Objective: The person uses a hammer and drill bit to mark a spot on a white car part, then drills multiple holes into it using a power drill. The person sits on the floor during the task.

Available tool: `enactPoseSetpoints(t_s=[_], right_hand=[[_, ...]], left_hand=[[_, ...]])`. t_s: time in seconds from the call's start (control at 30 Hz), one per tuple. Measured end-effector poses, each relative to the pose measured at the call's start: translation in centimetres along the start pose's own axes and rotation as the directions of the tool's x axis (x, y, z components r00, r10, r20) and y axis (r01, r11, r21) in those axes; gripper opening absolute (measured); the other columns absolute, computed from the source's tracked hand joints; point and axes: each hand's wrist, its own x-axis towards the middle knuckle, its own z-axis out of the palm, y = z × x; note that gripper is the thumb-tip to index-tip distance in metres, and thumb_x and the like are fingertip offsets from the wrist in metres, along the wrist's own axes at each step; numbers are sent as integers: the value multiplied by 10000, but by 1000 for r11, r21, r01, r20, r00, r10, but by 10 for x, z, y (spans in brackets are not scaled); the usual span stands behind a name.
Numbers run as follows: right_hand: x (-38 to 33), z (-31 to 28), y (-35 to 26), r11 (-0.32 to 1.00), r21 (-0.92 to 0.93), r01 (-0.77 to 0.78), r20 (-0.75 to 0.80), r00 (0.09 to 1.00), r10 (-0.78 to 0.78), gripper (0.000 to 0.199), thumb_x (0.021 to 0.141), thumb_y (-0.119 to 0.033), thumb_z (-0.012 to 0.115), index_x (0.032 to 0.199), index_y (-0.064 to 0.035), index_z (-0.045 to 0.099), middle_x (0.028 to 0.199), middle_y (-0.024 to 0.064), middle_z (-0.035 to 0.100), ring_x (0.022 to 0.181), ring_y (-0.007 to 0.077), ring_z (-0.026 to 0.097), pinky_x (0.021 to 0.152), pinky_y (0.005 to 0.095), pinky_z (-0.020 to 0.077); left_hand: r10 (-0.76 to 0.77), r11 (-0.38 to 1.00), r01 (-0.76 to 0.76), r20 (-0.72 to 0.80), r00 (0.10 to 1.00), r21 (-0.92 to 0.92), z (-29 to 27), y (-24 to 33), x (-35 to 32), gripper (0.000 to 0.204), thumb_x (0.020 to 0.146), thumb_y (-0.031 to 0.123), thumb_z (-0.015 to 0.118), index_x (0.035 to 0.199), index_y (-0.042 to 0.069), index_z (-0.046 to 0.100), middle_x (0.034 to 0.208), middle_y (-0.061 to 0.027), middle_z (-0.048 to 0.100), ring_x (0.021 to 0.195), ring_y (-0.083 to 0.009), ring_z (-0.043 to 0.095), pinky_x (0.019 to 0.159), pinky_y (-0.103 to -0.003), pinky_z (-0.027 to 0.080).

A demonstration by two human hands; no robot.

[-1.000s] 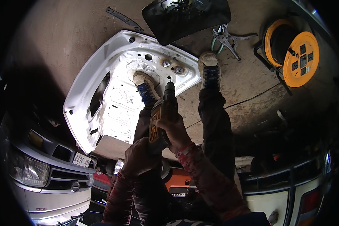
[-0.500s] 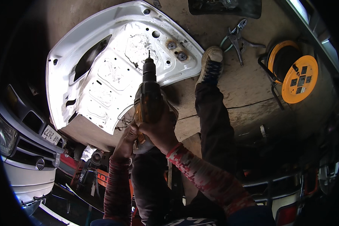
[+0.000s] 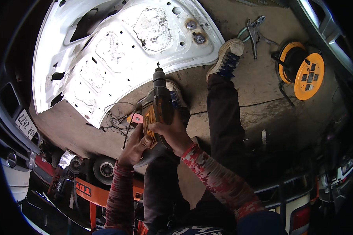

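Observation:
A black and yellow power drill [image 3: 157, 102] points away from me, a short bit in its chuck. My right hand [image 3: 171, 135] is closed around the drill's body and grip. Against the drill's lower end presses my left hand [image 3: 135, 145], its thumb on the yellow part and its other fingers partly hidden. Beyond lies a white car body panel [image 3: 123, 92] with holes, scuffed patches and two rusty round spots. The bit appears over the panel's near edge; I cannot tell whether it touches.
Thin dark wires [image 3: 115, 119] and a pink piece [image 3: 137, 118] lie left of the drill. My shoe [image 3: 229, 58] rests by the panel's corner, near locking pliers [image 3: 255, 35]. A yellow cable reel [image 3: 310, 76] stands right; a vehicle front [image 3: 17, 152] is at left.
The panel has shifted up and left in the view. The drill bit, earlier over the panel's scuffed patch, now appears near its closer edge. Both hands stay on the drill; the wires show more.

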Motion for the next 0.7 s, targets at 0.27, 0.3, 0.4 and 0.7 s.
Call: enactPoseSetpoints(t_s=[0.27, 0.3, 0.4, 0.7], right_hand=[[-41, -10, 39, 869, -435, 236, 112, 972, -208, 929, 813, -54, 827, 1547, -21, 259, 1385, 180, 510, 1308, 269, 582, 1082, 434, 522], [-31, -15, 41, 887, -392, 244, 161, 967, -196, 1000, 829, -118, 837, 1602, -18, 210, 1458, 208, 460, 1352, 293, 551, 1099, 453, 504], [-24, -41, 40, 829, -492, 267, 239, 957, -167, 984, 822, -222, 829, 1587, 57, 277, 1410, 277, 546, 1267, 345, 617, 1079, 442, 499], [-12, -61, 30, 787, -556, 268, 105, 962, -253, 705, 954, -239, 728, 1538, 37, 445, 1414, 280, 599, 1303, 405, 602, 1118, 467, 472]], left_hand=[[-125, 983, 138, -105, 987, 119, 7, -13, 41, 809, 883, 544, 855, 1360, -44, 571, 1230, -136, 680, 1101, -224, 689, 965, -392, 563], [-108, 989, 98, -93, 990, -108, 11, -16, 49, 740, 808, 448, 929, 1258, -50, 619, 1155, -136, 703, 990, -212, 705, 905, -366, 578], [-96, 958, 31, -216, 972, -284, 14, -34, 73, 701, 810, 456, 924, 1217, -42, 645, 1128, -124, 708, 940, -184, 699, 857, -335, 580], [-132, 981, -42, -812, 568, -189, -44, -115, 241, 1006, 684, 308, 1025, 1361, -138, 430, 1194, -225, 656, 961, -278, 734, 849, -400, 641]])
